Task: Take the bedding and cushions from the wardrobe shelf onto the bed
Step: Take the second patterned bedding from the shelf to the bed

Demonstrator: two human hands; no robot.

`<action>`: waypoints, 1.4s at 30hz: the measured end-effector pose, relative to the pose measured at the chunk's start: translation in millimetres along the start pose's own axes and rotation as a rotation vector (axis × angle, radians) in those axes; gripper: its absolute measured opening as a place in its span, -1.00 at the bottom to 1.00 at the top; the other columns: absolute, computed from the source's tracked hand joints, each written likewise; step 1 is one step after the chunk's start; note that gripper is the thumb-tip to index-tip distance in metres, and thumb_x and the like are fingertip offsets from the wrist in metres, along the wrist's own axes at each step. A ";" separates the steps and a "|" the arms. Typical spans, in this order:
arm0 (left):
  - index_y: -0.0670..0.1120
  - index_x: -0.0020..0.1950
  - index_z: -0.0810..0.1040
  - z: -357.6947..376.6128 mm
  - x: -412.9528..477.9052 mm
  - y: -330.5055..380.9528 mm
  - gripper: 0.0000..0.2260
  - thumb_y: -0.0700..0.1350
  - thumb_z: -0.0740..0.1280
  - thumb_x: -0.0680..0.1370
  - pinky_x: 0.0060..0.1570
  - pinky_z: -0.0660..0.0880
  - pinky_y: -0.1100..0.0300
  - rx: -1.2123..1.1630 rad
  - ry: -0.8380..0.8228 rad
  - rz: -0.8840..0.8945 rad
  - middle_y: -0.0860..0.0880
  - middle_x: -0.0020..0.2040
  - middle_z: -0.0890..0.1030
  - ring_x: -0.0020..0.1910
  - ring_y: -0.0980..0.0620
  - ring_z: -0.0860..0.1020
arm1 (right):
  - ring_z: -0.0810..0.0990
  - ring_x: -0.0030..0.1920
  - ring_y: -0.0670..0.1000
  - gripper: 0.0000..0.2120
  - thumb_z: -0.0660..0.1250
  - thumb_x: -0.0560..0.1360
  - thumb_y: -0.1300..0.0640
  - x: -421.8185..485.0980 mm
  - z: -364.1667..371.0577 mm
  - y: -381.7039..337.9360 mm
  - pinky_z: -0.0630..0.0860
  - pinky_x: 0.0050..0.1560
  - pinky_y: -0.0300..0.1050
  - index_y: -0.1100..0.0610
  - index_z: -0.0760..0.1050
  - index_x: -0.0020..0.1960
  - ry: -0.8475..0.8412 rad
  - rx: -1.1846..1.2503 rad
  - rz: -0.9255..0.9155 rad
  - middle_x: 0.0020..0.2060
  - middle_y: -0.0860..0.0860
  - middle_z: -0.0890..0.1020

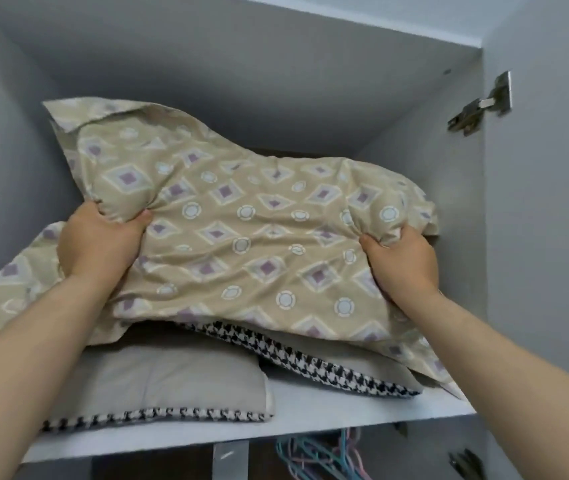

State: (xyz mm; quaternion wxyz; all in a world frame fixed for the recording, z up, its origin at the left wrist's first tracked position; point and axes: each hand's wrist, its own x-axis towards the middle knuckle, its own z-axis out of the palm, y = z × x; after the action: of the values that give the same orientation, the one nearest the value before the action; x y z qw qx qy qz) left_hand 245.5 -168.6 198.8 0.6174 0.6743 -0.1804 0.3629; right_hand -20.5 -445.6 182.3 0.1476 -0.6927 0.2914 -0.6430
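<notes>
Landmark: the wardrobe shelf (311,415), a white board across the lower part of the head view; all places are given relative to it.
Left hand (101,242): clenched on a bunched fold of the patterned pillow (241,237), above the left part of the shelf.
Grey cushion (158,386): laid flat on the left front of the shelf, its houndstooth border turned to the front edge; not touched by either hand.
Patterned pillow: held above the shelf middle, tilted, its upper left corner raised toward the back wall; loose cover fabric is draped past the shelf's left end.
Houndstooth cushion (311,368): lodged on the shelf under the pillow, right of the grey cushion; partly hidden.
Right hand (402,263): closed on the pillow's right edge, above the right part of the shelf.
Hangers (314,455): seen below the shelf.
Step in hand: judged to be the lift-off of the first item; both cushions are not yet taken.
Next move: the pillow is to be drawn forward over the shelf's front edge, the trailing fabric kept clear of the cushions beneath, then carried to the bed, which is not in view.
</notes>
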 end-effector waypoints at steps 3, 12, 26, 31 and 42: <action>-0.15 0.15 0.55 -42.4 -42.2 13.4 -0.44 0.24 0.40 0.35 0.02 0.49 -0.13 0.010 0.016 -0.028 -0.22 0.13 0.61 0.06 -0.30 0.55 | 0.57 -0.13 0.20 -0.55 0.33 0.35 -0.26 -32.8 -40.7 -4.3 0.45 -0.20 -0.02 0.12 0.51 -0.05 -0.010 0.020 0.000 -0.16 0.08 0.62; -0.11 0.09 0.53 -168.6 -160.2 31.1 -0.46 0.26 0.40 0.31 -0.05 0.49 -0.05 0.022 0.054 -0.073 -0.17 0.06 0.63 0.01 -0.25 0.56 | 0.39 -0.36 -0.04 -0.65 0.36 0.32 -0.29 -142.3 -156.1 0.7 0.33 -0.29 -0.06 -0.04 0.37 -0.23 -0.040 0.092 0.065 -0.35 -0.17 0.46; -0.10 0.15 0.54 -259.4 -252.3 -18.4 -0.41 0.27 0.41 0.29 -0.09 0.43 0.03 -0.052 -0.085 -0.127 -0.15 0.09 0.63 0.03 -0.23 0.57 | 0.49 -0.30 -0.06 -0.66 0.41 0.32 -0.26 -277.8 -274.3 -26.3 0.37 -0.30 -0.08 -0.01 0.43 -0.22 -0.045 -0.031 0.183 -0.31 -0.12 0.56; -0.12 0.11 0.54 -275.8 -264.0 -40.5 -0.42 0.26 0.42 0.27 -0.10 0.44 0.00 -0.100 -0.196 -0.174 -0.18 0.06 0.63 0.01 -0.25 0.57 | 0.50 -0.28 -0.12 -0.67 0.40 0.32 -0.27 -326.9 -304.9 -51.8 0.39 -0.29 -0.07 -0.03 0.43 -0.21 -0.012 -0.130 0.244 -0.30 -0.13 0.57; 0.03 0.13 0.48 -279.5 -334.6 -20.9 -0.30 0.45 0.40 0.17 0.00 0.52 -0.08 -0.349 -0.397 -0.291 -0.02 0.04 0.64 -0.01 -0.15 0.61 | 0.50 -0.29 -0.18 -0.64 0.32 0.28 -0.36 -396.7 -442.3 -98.3 0.36 -0.34 -0.21 -0.09 0.43 -0.21 0.171 -0.334 0.293 -0.34 -0.20 0.57</action>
State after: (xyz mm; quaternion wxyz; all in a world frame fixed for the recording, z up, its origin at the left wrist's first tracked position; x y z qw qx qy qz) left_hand -39.3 35.7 -61.3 0.7220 0.6346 -0.2588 0.0953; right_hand -432.9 -57.6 -22.8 0.0972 -0.6009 0.5026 -0.6139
